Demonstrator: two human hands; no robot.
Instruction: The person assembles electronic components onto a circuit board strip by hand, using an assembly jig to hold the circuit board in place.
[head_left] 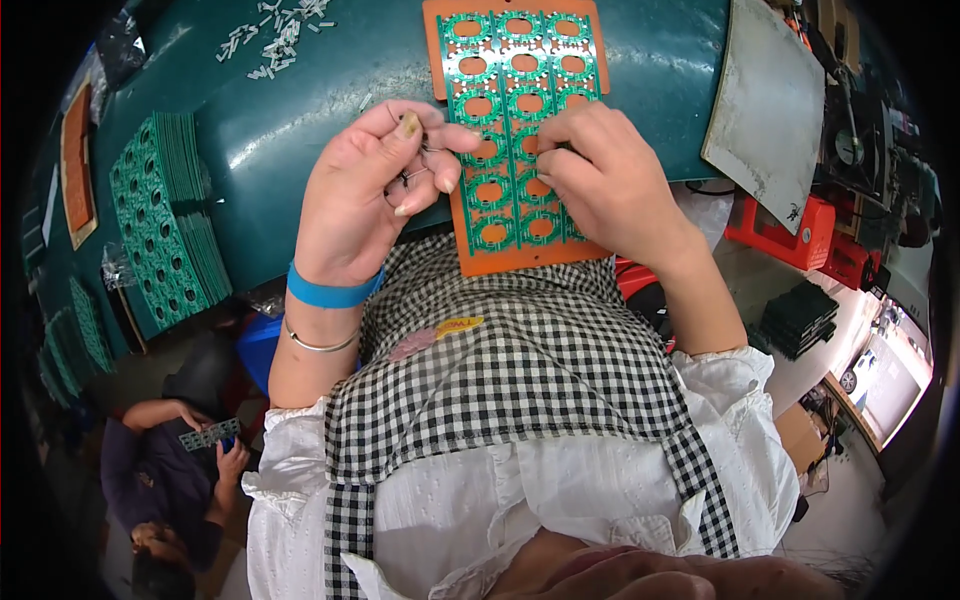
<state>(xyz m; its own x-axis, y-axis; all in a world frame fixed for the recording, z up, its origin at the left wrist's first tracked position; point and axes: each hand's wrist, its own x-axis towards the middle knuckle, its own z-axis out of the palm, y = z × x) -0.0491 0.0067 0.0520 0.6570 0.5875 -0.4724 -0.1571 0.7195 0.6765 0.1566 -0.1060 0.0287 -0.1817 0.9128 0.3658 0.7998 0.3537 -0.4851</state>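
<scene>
- Checked apron (520,370) over a white blouse fills the near field; both forearms rise from it toward the work.
- Circuit-board panel (520,120): green, gridded into ringed units with round cut-outs, seated in an orange carrier (437,60) that shows as a border on all sides. It lies flat on the teal bench (300,140), its near end overhanging the bench edge toward the body; judged placed so for close reach of both hands.
- Right hand (600,180): lies on the right half of the panel, fingers curled, fingertips pressed onto a unit around mid-panel. Grip reads as pinched closed at the board; whether a part sits between the tips cannot be told. Palm weight probably steadies the carrier.
- Left hand (375,190): hovers at the panel's left edge, thumb and forefinger closed on small thin wire-like parts (418,172), with more seemingly cupped in the curled fingers; judged held as a ready supply beside the board. Blue wristband (330,292) and thin metal bangle (318,345) on this wrist.
- Loose heap of small pale parts (280,35) on the bench, far left of the panel, well apart.
- Stack of similar green panels (165,225) at the left bench end.
- Grey flat plate (770,100) on the bench to the right; red equipment (800,235) below it.
- Second person (170,480), lower left, holds a small green board in both hands.
</scene>
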